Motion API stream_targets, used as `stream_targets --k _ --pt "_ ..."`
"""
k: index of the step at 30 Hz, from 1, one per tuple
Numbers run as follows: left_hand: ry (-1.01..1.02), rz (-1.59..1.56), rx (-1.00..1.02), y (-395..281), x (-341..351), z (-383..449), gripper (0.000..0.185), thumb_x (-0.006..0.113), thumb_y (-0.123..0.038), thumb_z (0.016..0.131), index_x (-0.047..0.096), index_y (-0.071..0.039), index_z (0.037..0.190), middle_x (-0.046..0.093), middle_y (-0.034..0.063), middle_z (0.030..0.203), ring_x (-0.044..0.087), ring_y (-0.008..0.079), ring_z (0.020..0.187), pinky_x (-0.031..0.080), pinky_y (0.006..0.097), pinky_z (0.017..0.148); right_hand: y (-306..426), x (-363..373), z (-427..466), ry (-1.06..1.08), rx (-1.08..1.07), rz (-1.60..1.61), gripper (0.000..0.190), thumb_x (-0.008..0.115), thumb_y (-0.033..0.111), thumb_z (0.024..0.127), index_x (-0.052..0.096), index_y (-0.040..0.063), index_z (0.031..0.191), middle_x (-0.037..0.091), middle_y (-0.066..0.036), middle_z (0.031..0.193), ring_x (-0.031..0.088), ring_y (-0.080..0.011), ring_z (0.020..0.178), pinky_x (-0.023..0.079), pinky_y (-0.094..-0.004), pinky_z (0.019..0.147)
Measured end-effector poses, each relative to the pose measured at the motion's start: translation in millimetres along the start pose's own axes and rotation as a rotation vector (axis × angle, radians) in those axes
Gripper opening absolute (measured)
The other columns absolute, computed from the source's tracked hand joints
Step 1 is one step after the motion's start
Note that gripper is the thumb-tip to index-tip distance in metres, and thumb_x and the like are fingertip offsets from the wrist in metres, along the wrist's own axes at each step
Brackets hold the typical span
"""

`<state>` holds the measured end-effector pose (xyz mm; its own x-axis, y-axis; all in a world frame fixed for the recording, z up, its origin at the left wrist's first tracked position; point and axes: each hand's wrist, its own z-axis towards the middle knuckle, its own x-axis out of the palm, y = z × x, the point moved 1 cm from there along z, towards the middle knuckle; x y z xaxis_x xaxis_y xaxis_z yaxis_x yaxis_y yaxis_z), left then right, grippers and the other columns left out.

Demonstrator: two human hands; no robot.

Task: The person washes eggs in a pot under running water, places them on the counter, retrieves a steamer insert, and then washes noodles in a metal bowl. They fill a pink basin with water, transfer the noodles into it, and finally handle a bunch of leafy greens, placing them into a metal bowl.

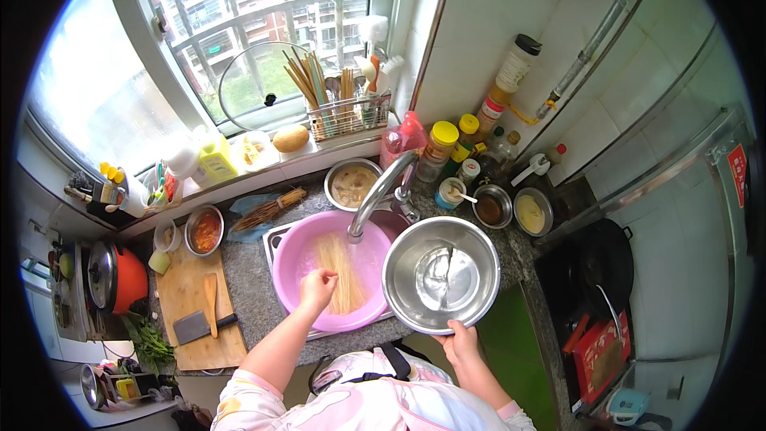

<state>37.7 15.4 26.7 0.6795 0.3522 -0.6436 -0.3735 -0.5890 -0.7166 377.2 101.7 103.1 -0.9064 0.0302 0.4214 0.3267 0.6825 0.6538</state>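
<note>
A pink plastic basin (pixel 291 251) stands in the sink under the curved metal faucet (pixel 383 188). Pale thin dry noodles (pixel 342 275) lie in the basin, in what looks like water. My left hand (pixel 318 288) is over the noodles with its fingers curled together; whether it pinches any strands cannot be told. My right hand (pixel 461 342) grips the near rim of a stainless steel bowl (pixel 441 275), held to the right of the basin. The bowl is tilted a little and shows a shiny inside with no food in it.
At left, a wooden cutting board (pixel 194 293) holds a cleaver (pixel 194 327) and a wooden spatula (pixel 210 299). Beyond the sink is a metal bowl of soaking food (pixel 354 184). Jars, bottles and small bowls crowd the back right, near a black wok (pixel 607 263).
</note>
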Motion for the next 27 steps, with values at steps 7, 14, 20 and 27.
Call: stream_targets --k 7,14,20,27 --pt "0.229 -0.691 -0.218 -29.8 21.2 -17.4 0.040 0.061 -0.017 0.092 0.051 -0.001 0.128 0.058 0.0113 0.115 0.059 0.0189 0.097 0.054 0.0317 0.077 -6.2 19.3 -4.2 0.111 0.099 -0.034 0.036 0.044 0.001 0.087 0.044 -0.011 0.121 0.056 -0.024 0.116 0.062 -0.0363 0.103 0.055 -0.0542 0.086" --pt "0.352 -0.959 -0.383 -41.1 -8.7 -54.5 0.055 0.059 -0.018 0.092 0.034 -0.005 0.138 0.053 0.0127 0.123 0.060 0.0209 0.101 0.058 0.0403 0.080 -29.5 50.9 13.8 0.211 0.217 -0.031 0.037 0.045 0.001 0.086 0.043 -0.012 0.120 0.056 -0.025 0.117 0.062 -0.0370 0.104 0.055 -0.0533 0.087" --pt "0.384 -1.069 -0.515 -32.2 -32.1 -78.6 0.058 0.061 -0.019 0.090 0.030 -0.008 0.137 0.054 0.0152 0.122 0.063 0.0267 0.098 0.058 0.0467 0.079 -47.4 79.5 25.4 0.300 0.332 -0.067 0.037 0.044 0.002 0.087 0.042 -0.011 0.121 0.056 -0.024 0.118 0.061 -0.0355 0.105 0.056 -0.0512 0.087" --pt "0.366 -1.365 -0.573 -13.2 -33.7 -87.2 0.054 0.055 -0.010 0.087 0.030 0.000 0.134 0.054 0.0218 0.117 0.064 0.0342 0.098 0.057 0.0526 0.081 -64.6 96.3 34.1 0.372 0.391 -0.137 0.043 0.043 0.005 0.087 0.037 -0.010 0.126 0.052 -0.024 0.123 0.059 -0.0377 0.108 0.055 -0.0501 0.089"
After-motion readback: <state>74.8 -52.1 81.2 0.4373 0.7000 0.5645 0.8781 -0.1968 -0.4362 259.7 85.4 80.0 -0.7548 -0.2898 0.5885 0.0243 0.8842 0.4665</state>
